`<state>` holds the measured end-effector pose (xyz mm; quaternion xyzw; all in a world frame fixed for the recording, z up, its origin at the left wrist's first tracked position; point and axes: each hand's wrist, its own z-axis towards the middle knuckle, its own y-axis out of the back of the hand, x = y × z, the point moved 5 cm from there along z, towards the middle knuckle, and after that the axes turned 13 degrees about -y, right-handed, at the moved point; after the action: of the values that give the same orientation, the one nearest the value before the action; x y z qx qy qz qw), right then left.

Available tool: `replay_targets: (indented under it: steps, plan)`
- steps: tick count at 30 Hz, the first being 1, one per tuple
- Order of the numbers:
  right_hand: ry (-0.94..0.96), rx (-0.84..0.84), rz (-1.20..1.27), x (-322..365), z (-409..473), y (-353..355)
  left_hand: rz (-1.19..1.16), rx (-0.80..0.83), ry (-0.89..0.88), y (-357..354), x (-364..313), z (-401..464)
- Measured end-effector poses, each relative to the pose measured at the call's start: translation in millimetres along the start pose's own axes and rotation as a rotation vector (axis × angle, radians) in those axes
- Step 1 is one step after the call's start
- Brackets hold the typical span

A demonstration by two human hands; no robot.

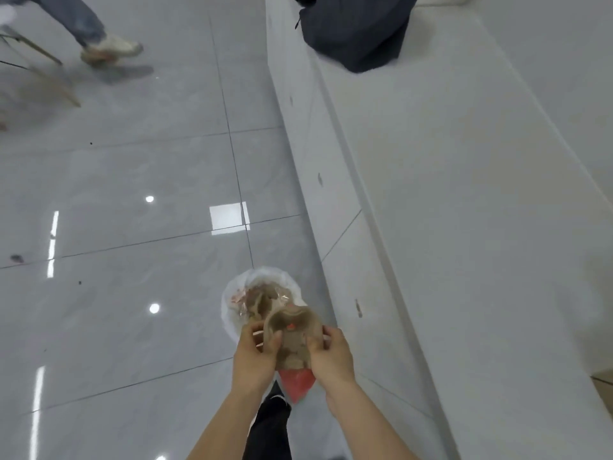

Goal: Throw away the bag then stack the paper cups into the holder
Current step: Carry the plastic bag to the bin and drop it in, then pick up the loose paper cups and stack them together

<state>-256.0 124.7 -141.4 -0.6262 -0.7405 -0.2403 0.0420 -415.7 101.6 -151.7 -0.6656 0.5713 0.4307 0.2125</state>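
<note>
Both hands grip bag [293, 340] over bin [229, 313], beside ledge [431, 194].

Two bare forearms are being shown rising from the near edge of the view, with no sleeve, watch or ring being seen on either. The left hand [253, 355] and the right hand [331, 355] are being shown uncovered, without gloves, the fingers short-nailed as far as the blur is allowing. Between the forearms a dark, close-fitting trouser leg [268, 433] is being seen, black in colour. At its far end a dark shoe [277, 391] is being worn, with a white stripe being shown across it.
</note>
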Motion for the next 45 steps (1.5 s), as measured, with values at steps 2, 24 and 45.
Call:
replay_targets:
  steps: [2, 24, 45]
  plan:
    - [-0.021, 0.015, -0.025, 1.3, 14.6, -18.9, 0.013, -0.023, 0.024, 6.8, 10.3, 16.8]
    - [0.551, -0.398, -1.049, 114.6, -15.8, 20.8, 0.987, 0.125, -0.552, 9.3, -96.9, 75.6]
    - [0.194, -0.878, -0.502, 27.5, -107.2, 284.5, 1.058, 0.675, -1.379, -248.6, -240.8, -52.5]
